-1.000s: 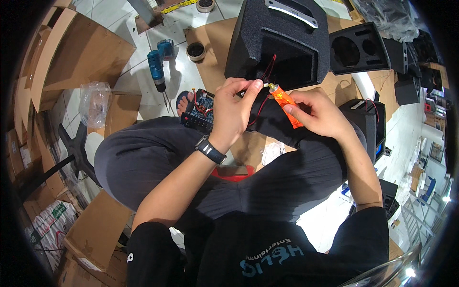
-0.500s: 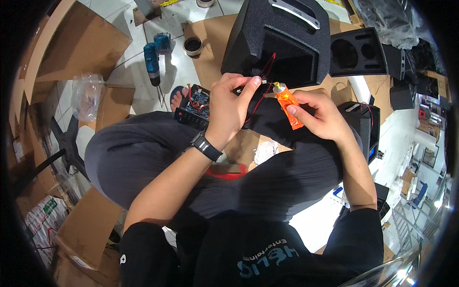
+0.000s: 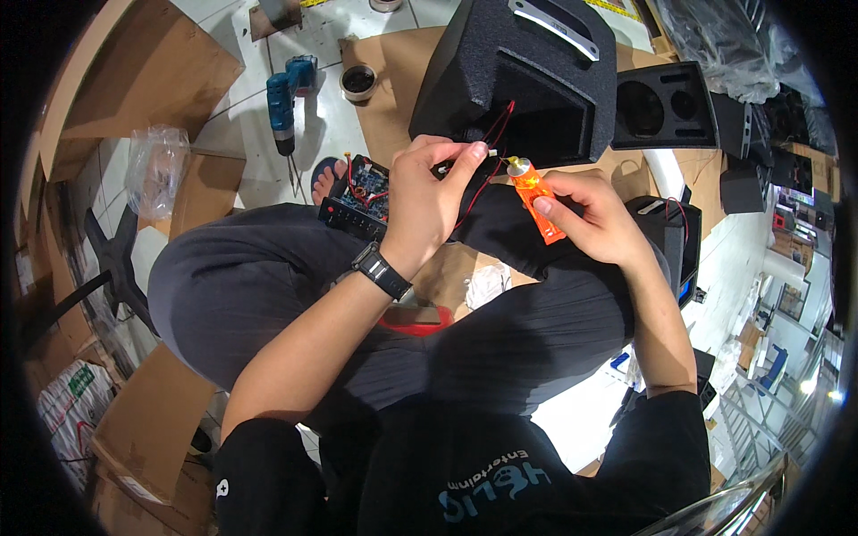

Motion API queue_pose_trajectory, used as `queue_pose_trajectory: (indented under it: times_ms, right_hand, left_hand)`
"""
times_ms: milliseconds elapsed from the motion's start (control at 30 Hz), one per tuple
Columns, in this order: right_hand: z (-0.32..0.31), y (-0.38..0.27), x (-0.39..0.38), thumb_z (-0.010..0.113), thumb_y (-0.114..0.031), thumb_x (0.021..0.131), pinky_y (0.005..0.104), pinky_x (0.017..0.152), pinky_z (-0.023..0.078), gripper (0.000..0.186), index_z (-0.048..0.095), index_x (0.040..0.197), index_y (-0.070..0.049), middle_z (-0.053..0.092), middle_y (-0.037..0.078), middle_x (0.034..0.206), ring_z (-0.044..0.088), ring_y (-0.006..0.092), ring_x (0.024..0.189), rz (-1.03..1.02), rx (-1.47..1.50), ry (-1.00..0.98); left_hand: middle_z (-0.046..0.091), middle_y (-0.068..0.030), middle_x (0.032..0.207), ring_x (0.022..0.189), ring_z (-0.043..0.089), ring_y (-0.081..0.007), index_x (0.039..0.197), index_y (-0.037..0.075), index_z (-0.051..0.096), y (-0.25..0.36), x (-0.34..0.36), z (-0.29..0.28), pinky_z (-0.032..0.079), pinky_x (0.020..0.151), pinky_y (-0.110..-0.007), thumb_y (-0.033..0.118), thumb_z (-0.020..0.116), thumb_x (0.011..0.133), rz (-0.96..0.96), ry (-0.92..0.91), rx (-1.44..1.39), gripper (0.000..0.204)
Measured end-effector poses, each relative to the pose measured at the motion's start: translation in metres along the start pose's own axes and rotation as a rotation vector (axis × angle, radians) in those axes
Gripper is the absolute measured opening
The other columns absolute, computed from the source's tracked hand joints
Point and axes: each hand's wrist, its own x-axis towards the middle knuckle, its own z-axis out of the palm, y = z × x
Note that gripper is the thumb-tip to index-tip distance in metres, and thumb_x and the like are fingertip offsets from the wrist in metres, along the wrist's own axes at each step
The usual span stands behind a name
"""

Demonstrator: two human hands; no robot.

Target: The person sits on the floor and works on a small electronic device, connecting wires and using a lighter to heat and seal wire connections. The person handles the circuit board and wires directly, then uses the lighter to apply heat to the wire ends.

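Note:
My left hand [image 3: 420, 192] is closed, thumb against fingers, pinching a small white wire connector [image 3: 492, 153]. Thin red wires [image 3: 480, 192] run near it, looping up into the opening of a black speaker cabinet [image 3: 456, 85]. In my right hand [image 3: 597, 219] is an orange glue tube [image 3: 536, 201], gripped between thumb and fingers. Its uncapped nozzle points up and left, a short gap from the connector. Left of my left wrist, a circuit board [image 3: 366, 189] with red wires rests on a black panel; the hand hides part of it.
A blue cordless drill [image 3: 281, 107] lies on the tiled floor beside a round container [image 3: 358, 82]. A black front panel with round holes [image 3: 666, 105] is right of the cabinet. Cardboard boxes [image 3: 134, 89] line the left. Another black cabinet [image 3: 666, 232] sits beyond my right arm.
The whole view has shifted slightly. Both hands keep their grips; the tube's nozzle has edged a little to the left, nearer the connector.

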Motion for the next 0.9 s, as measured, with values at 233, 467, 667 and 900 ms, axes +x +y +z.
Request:
queue_pose_trajectory:
  times_ms: [233,467,667,900]
  right_hand:
    - [0.0007,0.0019,0.0019,0.062,-0.017,0.102,0.0338,0.055,0.038,0.021,0.063,0.092,0.002,0.051,0.010,0.064,0.046,0.0156,0.057,0.104,-0.051,-0.029]
    - [0.0020,0.0045,0.0027,0.063,-0.019,0.103,0.0331,0.054,0.037,0.024,0.064,0.092,0.001,0.052,0.009,0.063,0.046,0.0136,0.055,0.112,-0.088,-0.011]
    - [0.0024,0.0071,0.0026,0.062,-0.020,0.104,0.0327,0.054,0.038,0.025,0.063,0.091,0.001,0.053,0.008,0.062,0.048,0.0134,0.055,0.110,-0.098,-0.010]
    - [0.0027,0.0081,0.0026,0.062,-0.021,0.104,0.0329,0.053,0.038,0.026,0.063,0.089,0.001,0.055,0.009,0.062,0.050,0.0137,0.055,0.105,-0.122,0.004]
  left_hand:
    - [0.072,-0.0154,0.095,0.088,0.068,-0.0250,0.098,-0.003,0.079,0.0047,-0.0030,0.0014,0.050,0.081,-0.033,0.029,0.078,0.093,-0.067,-0.032,-0.047,0.033]
    - [0.071,-0.0149,0.097,0.089,0.068,-0.0252,0.099,-0.003,0.078,0.0067,-0.0031,-0.0012,0.050,0.081,-0.034,0.029,0.077,0.094,-0.064,-0.056,-0.041,0.033]
    - [0.071,-0.0152,0.097,0.089,0.068,-0.0256,0.099,-0.003,0.079,0.0078,-0.0033,-0.0016,0.050,0.081,-0.034,0.029,0.077,0.094,-0.077,-0.049,-0.046,0.032]
    - [0.071,-0.0152,0.098,0.090,0.068,-0.0260,0.100,-0.002,0.079,0.0053,-0.0035,-0.0007,0.050,0.082,-0.034,0.029,0.077,0.094,-0.070,-0.032,-0.031,0.032]
